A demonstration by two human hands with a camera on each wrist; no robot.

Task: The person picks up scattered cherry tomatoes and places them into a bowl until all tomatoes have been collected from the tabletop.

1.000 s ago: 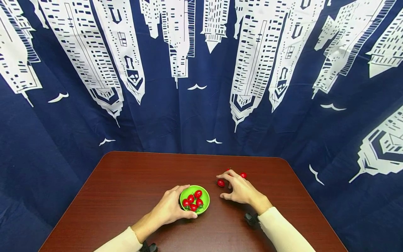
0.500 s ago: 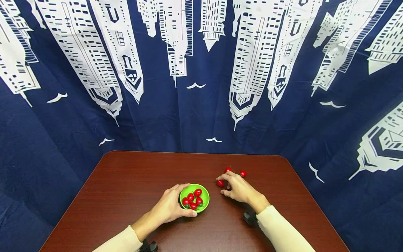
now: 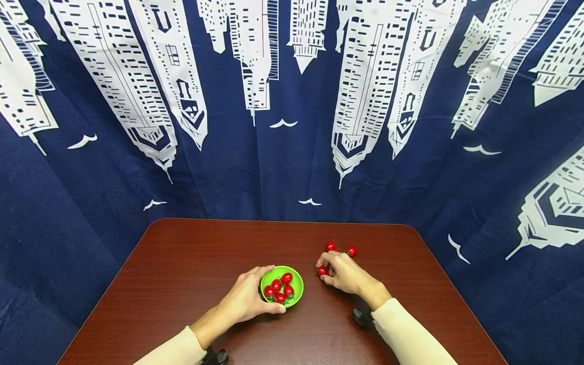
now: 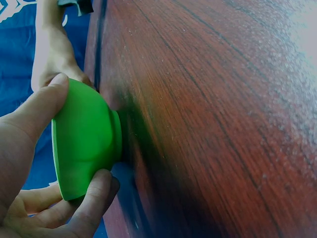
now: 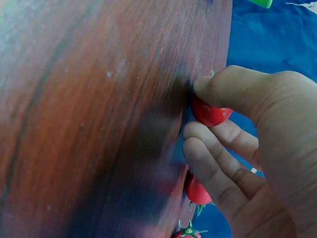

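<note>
My left hand (image 3: pixel 248 299) grips a small green bowl (image 3: pixel 298 295) from its left side, fingers at the far rim and thumb at the near rim. In the left wrist view, the bowl (image 4: pixel 84 134) shows its outer wall between thumb and fingers. Several red cherry tomatoes (image 3: pixel 286 278) with green stems lie inside it. To the right of the bowl, my right hand (image 3: pixel 349 275) pinches a cherry tomato (image 3: pixel 322 271) between thumb and fingers, low over the table. The right wrist view shows this tomato (image 5: pixel 210 113) partly hidden behind the thumb.
More cherry tomatoes lie just beyond the right hand, one at the left (image 3: pixel 330 246) and one at the right (image 3: pixel 352 251). The brown wooden table (image 3: pixel 205 248) has rounded far corners. A blue cloth (image 3: pixel 228 172) with white buildings hangs behind it.
My right thumb and fingers have come together on the near cherry tomato, which has shifted slightly toward me. The left hand and bowl stay in place.
</note>
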